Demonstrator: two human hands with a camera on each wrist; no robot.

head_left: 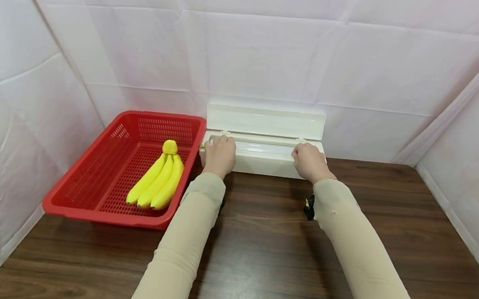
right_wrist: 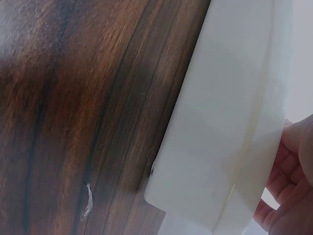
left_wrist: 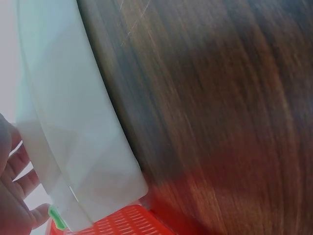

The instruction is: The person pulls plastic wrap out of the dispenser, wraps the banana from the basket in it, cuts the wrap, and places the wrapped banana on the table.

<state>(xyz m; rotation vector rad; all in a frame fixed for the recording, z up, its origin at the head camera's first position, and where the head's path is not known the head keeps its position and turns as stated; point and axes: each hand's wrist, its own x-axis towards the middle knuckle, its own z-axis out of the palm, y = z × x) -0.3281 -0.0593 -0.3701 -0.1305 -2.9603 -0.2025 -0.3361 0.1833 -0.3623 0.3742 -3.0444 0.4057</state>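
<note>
A long white box stands against the back cloth with its lid raised; a pale, shiny surface shows inside. Over its left end lies my left hand, and in the left wrist view a fingertip of that hand meets a small green piece at the box's end. My right hand is at the right end, fingers bent. The right wrist view shows this hand at the far edge of the box. Whether either hand pinches anything is hidden.
Left of the box is a red perforated basket holding a bunch of yellow bananas. Both stand on a dark wooden table, with white cloth hanging behind and at the sides. A small dark object shows beside the right sleeve.
</note>
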